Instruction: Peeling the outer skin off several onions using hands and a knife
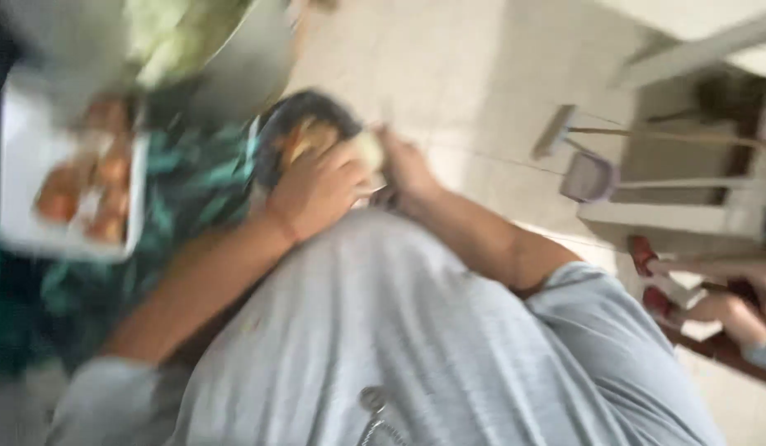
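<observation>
frame is heavily motion-blurred, so read this loosely. left hand point(317, 192) is curled over a pale yellowish lump point(368, 150), looks like food, at the near rim of a dark bowl point(304, 111); fingers seem closed on it. right hand point(408, 169) sits just beside it, touching or nearly touching the same lump from the other side; can't tell whether it is gripping or only steadying. both hands are tight against the grey shirt point(383, 330), right at the body.

bowl rests on a teal patterned cloth point(193, 182). at the cloth's left edge is a white tray point(36, 190) with orange-brown pieces point(94, 190). beyond it, a big metal pan point(243, 58) with pale green stuff point(168, 33) inside.

my read: the lump is being worked over the bowl. to do that well, keep it above the bowl rim so bits drop inside, hold with the left, let the right do the fine work, and steady the head.

off to the right on the tiled floor point(449, 74): a broom point(565, 132), a dustpan point(588, 177), and another person's foot point(721, 310) in a red sandal.
</observation>
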